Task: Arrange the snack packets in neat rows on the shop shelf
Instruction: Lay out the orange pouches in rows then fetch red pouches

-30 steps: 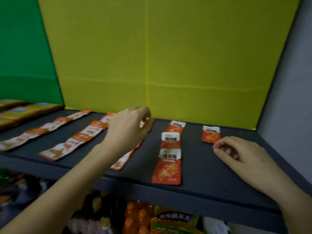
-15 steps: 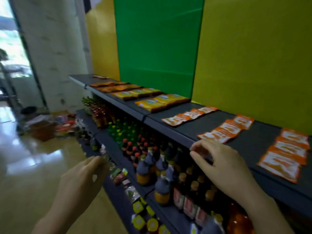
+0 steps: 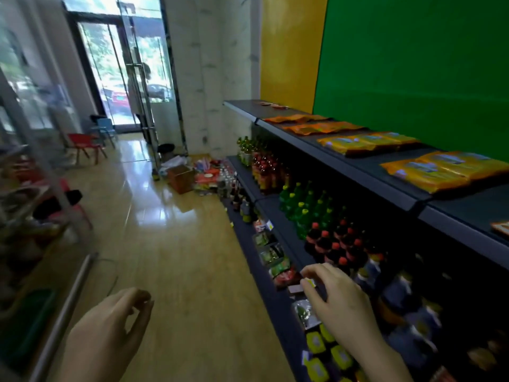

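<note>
The dark top shelf (image 3: 385, 186) runs along the right. Rows of yellow-orange snack packets (image 3: 446, 170) and orange packets (image 3: 322, 127) lie on it; one corner of an orange-red packet (image 3: 501, 226) shows at the right edge. My left hand (image 3: 110, 332) hangs low over the floor, fingers loosely curled, holding nothing. My right hand (image 3: 336, 301) hovers in front of the lower shelves, fingers loosely bent, empty.
Bottles (image 3: 311, 210) fill the middle shelf and small packets (image 3: 272, 255) line the bottom ledge. A cardboard box (image 3: 180, 177) and a pile of goods (image 3: 209, 175) sit on the wooden floor. Red chair (image 3: 82, 146) and glass door (image 3: 124, 78) stand far left.
The view has swung far left, from the orange-red packet rows to the aisle. Both hands left the top shelf and dropped low, empty.
</note>
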The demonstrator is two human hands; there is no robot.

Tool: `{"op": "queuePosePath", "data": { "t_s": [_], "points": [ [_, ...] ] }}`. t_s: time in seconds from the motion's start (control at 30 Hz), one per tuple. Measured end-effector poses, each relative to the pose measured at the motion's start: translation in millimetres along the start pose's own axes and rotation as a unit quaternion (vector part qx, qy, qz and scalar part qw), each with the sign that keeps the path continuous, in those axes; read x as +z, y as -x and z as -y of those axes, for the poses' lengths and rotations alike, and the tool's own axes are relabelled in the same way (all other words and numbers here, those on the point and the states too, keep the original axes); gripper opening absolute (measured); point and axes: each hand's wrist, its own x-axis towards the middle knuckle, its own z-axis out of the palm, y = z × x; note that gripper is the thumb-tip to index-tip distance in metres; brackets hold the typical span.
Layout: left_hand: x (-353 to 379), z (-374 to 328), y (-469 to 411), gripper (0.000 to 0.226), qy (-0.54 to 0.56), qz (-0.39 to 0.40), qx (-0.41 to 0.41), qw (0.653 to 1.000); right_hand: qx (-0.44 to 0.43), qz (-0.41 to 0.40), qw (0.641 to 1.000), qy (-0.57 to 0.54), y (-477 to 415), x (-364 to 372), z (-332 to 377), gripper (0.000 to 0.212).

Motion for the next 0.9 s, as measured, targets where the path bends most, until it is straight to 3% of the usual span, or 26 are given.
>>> {"op": "queuePosePath", "data": {
  "t_s": [0.33,0.7,0.9],
  "points": [
    [88.9,46.0,-149.0,0.010,-0.045,0.048,-0.029,0.997,-0.001,0.058,0.998,-0.005,-163.5,104.3,-16.5,0.016],
    [145.2,120.9,-359.8,0.007,-0.064,-0.024,-0.053,0.996,-0.067,0.085,0.994,-0.033,-409.0,211.3,20.6,0.022],
    [184.7,185.0,-450.5,0.008,-0.057,0.002,-0.074,0.996,-0.081,0.134,0.987,-0.014,-511.3,283.1,51.9,0.021]
  ]
}}
